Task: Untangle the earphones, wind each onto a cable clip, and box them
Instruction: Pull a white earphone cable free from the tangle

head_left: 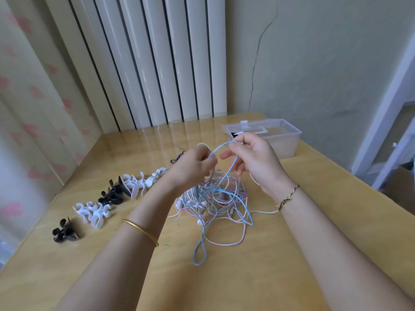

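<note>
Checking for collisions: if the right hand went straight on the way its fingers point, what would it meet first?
Probably the left hand, across a small gap from the right hand, with only the blue cable they hold between; depth unclear.

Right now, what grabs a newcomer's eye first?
The left hand and right hand, raised mid-frame, pinch a light-blue earphone cable rising from a tangled heap of pastel earphone cables on the wooden table. Left of it lies a row of black and white plastic cable clips; behind the hands stands a clear plastic box.
</note>
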Motion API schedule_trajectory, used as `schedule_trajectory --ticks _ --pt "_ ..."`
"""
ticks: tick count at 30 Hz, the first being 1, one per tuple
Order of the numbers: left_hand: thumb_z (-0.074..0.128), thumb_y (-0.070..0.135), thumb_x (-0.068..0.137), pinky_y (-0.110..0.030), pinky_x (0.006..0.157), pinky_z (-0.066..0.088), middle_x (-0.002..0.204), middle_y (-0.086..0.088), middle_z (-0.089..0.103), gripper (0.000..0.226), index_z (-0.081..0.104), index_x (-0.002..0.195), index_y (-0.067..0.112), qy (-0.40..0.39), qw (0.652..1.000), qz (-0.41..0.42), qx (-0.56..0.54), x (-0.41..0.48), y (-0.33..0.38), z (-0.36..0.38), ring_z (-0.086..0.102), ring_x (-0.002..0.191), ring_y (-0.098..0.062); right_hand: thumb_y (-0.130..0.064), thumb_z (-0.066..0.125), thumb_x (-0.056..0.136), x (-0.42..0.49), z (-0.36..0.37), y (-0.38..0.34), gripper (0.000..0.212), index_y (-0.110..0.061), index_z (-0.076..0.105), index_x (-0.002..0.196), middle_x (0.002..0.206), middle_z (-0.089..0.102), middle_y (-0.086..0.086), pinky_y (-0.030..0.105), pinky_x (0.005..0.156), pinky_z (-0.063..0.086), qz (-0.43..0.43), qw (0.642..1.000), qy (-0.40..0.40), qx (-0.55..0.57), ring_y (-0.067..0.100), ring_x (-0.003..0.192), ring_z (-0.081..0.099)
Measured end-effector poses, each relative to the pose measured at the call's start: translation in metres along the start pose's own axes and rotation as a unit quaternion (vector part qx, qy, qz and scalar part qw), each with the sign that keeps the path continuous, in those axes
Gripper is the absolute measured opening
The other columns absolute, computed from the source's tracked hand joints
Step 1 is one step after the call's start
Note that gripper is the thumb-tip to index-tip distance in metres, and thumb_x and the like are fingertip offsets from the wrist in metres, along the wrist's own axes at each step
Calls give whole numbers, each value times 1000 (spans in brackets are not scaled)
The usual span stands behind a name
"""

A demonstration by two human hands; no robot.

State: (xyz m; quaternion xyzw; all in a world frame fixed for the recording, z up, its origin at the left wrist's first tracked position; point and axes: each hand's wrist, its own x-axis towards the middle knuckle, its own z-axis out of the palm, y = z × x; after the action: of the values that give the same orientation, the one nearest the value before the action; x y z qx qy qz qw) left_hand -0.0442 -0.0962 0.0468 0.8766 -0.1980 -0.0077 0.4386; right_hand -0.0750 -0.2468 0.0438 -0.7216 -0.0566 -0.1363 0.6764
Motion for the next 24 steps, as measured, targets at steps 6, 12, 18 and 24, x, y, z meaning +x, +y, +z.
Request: schedule_trajectory --ticks 6,12,18,24 --pt "44 7 98 -22 55 41 74 -3 55 19 48 80 12 62 961 -13 -269 -1 13 -7 51 60 -11 -22 67 86 3 1 12 10 -20 59 92 84 63 -1 17 47 37 29 987 -103 -123 3 49 48" --pt "45 8 99 -19 52 38 71 -2 57 11 47 89 12 64 970 32 -233 -2 18 -7 50 56 -7 -23 70 83 6 18 21 7 -24 64 86 81 65 6 29 64 40 -58 985 -58 -150 5 63 46" --pt "46 8 97 -22 52 37 69 1 53 20 46 80 19 126 982 53 -134 -1 10 -5 43 56 -9 -23 65 79 13 26 23 10 -14 62 77 72 63 2 41 70 49 -40 960 -19 -276 24 72 58" --pt "42 9 97 -28 50 36 68 -2 45 22 41 80 23 202 969 98 -105 1 9 -12 39 56 -20 -22 57 82 14 18 17 3 -19 56 82 72 56 -3 32 63 43 -6 931 36 -364 24 76 55"
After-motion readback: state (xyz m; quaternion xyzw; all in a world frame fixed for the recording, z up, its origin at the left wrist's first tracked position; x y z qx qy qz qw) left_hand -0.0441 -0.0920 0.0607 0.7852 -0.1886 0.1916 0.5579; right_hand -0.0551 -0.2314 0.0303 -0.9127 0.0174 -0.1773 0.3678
